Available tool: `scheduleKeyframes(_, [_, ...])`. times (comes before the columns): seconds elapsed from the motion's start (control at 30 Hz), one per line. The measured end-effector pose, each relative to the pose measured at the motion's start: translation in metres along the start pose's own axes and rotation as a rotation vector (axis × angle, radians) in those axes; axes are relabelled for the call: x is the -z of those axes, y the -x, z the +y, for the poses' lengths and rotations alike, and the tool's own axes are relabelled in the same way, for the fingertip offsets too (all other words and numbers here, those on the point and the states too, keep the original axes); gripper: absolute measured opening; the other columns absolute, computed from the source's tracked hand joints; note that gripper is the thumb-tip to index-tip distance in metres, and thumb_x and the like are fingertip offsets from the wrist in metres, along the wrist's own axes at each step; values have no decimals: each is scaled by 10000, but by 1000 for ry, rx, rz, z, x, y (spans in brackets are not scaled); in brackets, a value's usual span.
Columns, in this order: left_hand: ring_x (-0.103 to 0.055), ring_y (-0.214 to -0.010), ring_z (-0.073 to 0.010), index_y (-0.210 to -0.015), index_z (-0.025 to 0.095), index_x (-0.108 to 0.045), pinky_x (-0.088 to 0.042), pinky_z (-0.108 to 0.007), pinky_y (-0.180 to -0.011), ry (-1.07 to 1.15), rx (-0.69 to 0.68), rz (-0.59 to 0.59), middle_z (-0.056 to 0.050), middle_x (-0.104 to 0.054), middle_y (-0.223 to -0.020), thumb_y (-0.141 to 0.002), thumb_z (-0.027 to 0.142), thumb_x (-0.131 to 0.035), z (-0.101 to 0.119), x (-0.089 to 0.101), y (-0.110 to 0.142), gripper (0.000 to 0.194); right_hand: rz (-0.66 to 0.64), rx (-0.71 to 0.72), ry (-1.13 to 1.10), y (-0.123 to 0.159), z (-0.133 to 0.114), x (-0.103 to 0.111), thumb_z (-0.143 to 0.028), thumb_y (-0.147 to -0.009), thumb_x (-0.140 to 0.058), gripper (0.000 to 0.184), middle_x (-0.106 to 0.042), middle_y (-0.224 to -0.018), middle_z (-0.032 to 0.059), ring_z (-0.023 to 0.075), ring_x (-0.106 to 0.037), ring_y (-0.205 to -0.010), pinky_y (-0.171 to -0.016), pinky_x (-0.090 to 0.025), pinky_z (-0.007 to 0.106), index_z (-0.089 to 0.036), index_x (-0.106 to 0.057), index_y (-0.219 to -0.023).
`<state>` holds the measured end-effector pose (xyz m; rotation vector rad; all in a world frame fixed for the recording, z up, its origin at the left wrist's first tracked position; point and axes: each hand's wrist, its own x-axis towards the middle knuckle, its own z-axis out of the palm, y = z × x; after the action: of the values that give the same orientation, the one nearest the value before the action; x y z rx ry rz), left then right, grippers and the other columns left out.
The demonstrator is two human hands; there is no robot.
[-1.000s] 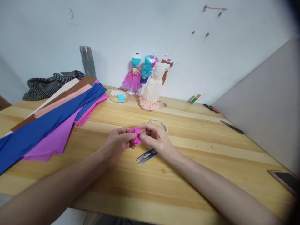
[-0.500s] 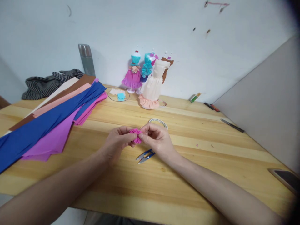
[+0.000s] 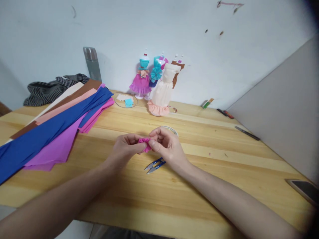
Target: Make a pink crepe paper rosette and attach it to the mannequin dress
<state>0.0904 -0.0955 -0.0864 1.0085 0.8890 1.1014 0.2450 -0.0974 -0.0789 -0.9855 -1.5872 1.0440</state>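
A small pleated pink paper rosette [image 3: 145,144] is pinched between both hands above the table. My left hand [image 3: 126,146] grips its left side with thumb and fingers closed. On its right side, the thumb and fingertips of my right hand [image 3: 166,146] are closed on the rosette's edge. Blue-handled thread snips [image 3: 155,165] lie below the rosette, blades pointing left, partly covered by my right hand. Behind the same hand a roll of white tape [image 3: 172,130] shows only its far rim.
Folded coloured crepe paper [image 3: 62,122] covers the table's left side. Several dressed mini mannequins [image 3: 163,86] stand by the wall, near a wire loop [image 3: 134,105]. A craft knife [image 3: 247,133] lies at the right, a phone [image 3: 305,190] at the right edge. A grey bottle [image 3: 92,64] stands at back left.
My right hand has shifted slightly up, its fingers over more of the rosette, which now looks more tilted and squeezed. It covers more of the tape roll. My left hand stays almost in place.
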Motion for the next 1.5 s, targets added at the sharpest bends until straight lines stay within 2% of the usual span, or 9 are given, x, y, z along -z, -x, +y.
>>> scheduleKeyframes(0.17, [-600, -593, -127, -587, 134, -714, -458, -248, -643, -44, 25, -8, -19, -696, -595, -542, 173, -789, 8, -7, 4, 96, -2, 35, 113, 2, 1, -2, -333, -765, -661, 181, -556, -571, -22, 107, -507, -503, -479, -396, 233, -178, -571, -737])
scheduleKeyframes(0.43, [-564, -579, -107, -745, 164, -770, -431, -220, -585, -68, -58, -50, -5, -694, -620, -625, 223, -770, 5, -2, 3, 134, 49, -134, -152, -5, 1, 0, -420, -683, -753, 312, -553, -491, -39, 80, -483, -402, -411, -373, 207, -169, -569, -664])
scheduleKeyframes(0.63, [-554, -601, -112, -789, 147, -761, -423, -227, -595, -137, -128, -52, -5, -666, -617, -694, 220, -676, 5, 0, 5, 147, 72, -143, -224, -7, 3, 2, -431, -672, -774, 325, -583, -471, -31, 74, -483, -393, -415, -360, 196, -160, -594, -665])
scheduleKeyframes(0.83, [-566, -602, -107, -1177, 123, -610, -431, -245, -626, -96, -153, 59, 41, -651, -616, -667, 194, -717, 2, 0, 5, 526, 56, -148, -291, -5, 9, -1, -402, -695, -769, 295, -588, -451, -30, 66, -475, -377, -413, -351, 186, -154, -611, -671])
scheduleKeyframes(0.97, [-633, -662, -127, -966, 138, -648, -478, -266, -678, 14, -112, -14, -9, -725, -724, -604, 214, -795, 2, -2, 2, 398, 38, -158, -334, -4, 10, -2, -394, -691, -777, 289, -599, -465, -31, 65, -478, -372, -405, -356, 184, -158, -611, -674])
scheduleKeyframes(1.13, [-574, -556, -91, -670, 126, -670, -443, -221, -577, 19, -98, -39, -2, -687, -606, -586, 241, -819, 4, -1, -1, 207, 33, -175, -365, -5, 11, -1, -364, -657, -807, 281, -601, -466, -39, 63, -481, -365, -399, -360, 183, -159, -615, -672])
scheduleKeyframes(1.27, [-524, -531, -72, -669, 124, -690, -404, -201, -538, 11, -87, -28, 7, -666, -581, -588, 239, -822, 1, 4, -3, 193, 17, -170, -378, -6, 14, -1, -362, -656, -811, 279, -589, -449, -43, 62, -475, -362, -403, -354, 184, -156, -624, -678])
scheduleKeyframes(1.4, [-572, -594, -100, -843, 143, -729, -428, -215, -560, 60, -49, -50, -16, -717, -697, -588, 255, -831, -3, 5, -4, 297, -9, -170, -372, -6, 15, -1, -400, -680, -789, 302, -583, -457, -41, 67, -476, -372, -411, -351, 193, -159, -608, -685])
scheduleKeyframes(1.5, [-548, -565, -88, -763, 133, -735, -420, -212, -555, 17, -48, -65, -10, -696, -639, -606, 259, -817, -2, 5, -4, 217, -50, -182, -306, -5, 12, 0, -424, -689, -772, 317, -577, -477, -41, 74, -475, -383, -416, -354, 206, -164, -592, -701])
